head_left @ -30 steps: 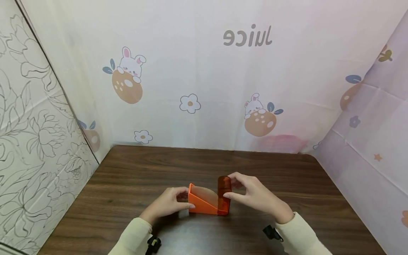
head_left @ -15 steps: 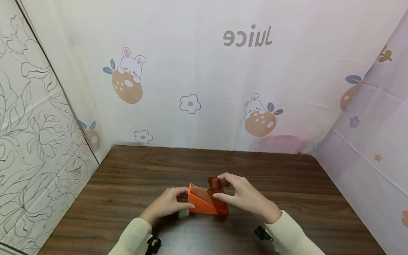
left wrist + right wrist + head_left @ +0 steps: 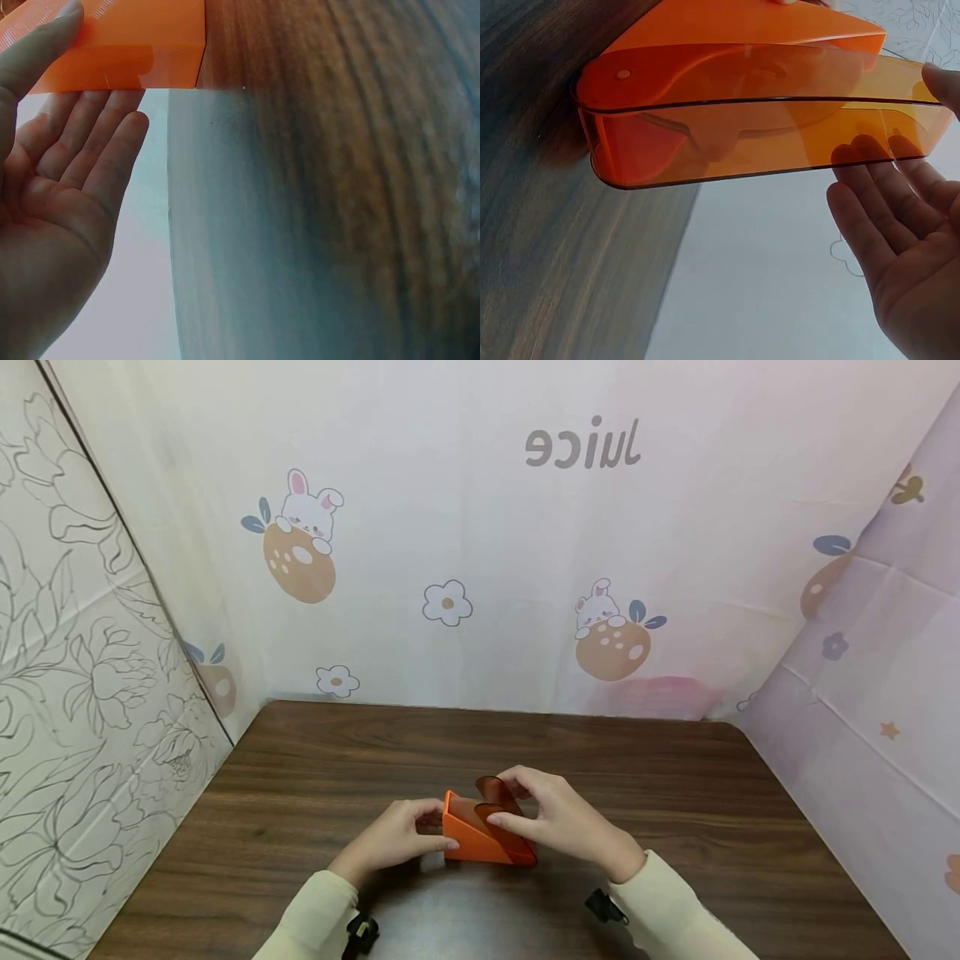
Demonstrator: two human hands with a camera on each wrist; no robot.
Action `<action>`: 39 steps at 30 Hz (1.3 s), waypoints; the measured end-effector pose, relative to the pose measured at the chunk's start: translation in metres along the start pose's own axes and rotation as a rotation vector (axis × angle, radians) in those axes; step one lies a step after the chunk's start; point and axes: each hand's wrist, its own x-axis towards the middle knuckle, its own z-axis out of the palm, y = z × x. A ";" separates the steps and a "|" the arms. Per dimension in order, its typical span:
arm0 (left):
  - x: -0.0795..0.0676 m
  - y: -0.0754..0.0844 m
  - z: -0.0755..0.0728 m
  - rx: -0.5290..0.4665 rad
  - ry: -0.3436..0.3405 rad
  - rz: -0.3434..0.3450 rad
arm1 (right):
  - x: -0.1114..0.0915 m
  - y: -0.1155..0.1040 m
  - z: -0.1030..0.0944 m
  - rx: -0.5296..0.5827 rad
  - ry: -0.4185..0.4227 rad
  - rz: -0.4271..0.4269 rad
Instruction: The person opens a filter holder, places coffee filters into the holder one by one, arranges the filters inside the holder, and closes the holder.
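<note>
An orange plastic box point(image 3: 471, 845) with a sloping top stands on the table. A see-through orange-brown cover point(image 3: 513, 837) is hinged at its low right end; the right wrist view shows the round pivot on the cover's side. My left hand point(image 3: 396, 837) holds the box's tall left end, thumb on the near side and fingers behind. With thumb and fingers on opposite sides, my right hand point(image 3: 561, 815) pinches the raised end of the cover, which leans left over the box. The box's inside is mostly hidden.
Dark wood-grain table point(image 3: 345, 752) surrounds the box. Behind it hangs a pale curtain point(image 3: 510, 543) printed with rabbits and fruit, and a flower-patterned panel point(image 3: 90, 677) stands on the left. A black strap device point(image 3: 604, 907) hangs by the right wrist.
The cover has swung from upright down to the left, over the box. My right hand has moved left with it, while the left hand and the box have stayed in place.
</note>
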 end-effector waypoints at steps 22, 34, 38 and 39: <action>0.001 0.001 -0.001 0.027 0.008 0.005 | 0.017 -0.005 0.023 0.038 -0.053 -0.004; 0.001 -0.001 -0.001 0.015 0.009 0.015 | 0.023 -0.007 0.028 0.048 -0.083 -0.009; 0.001 -0.001 -0.001 0.012 0.010 0.015 | 0.023 -0.007 0.029 0.041 -0.094 -0.011; 0.000 0.000 -0.001 0.012 0.011 0.014 | 0.024 -0.006 0.030 0.036 -0.095 -0.010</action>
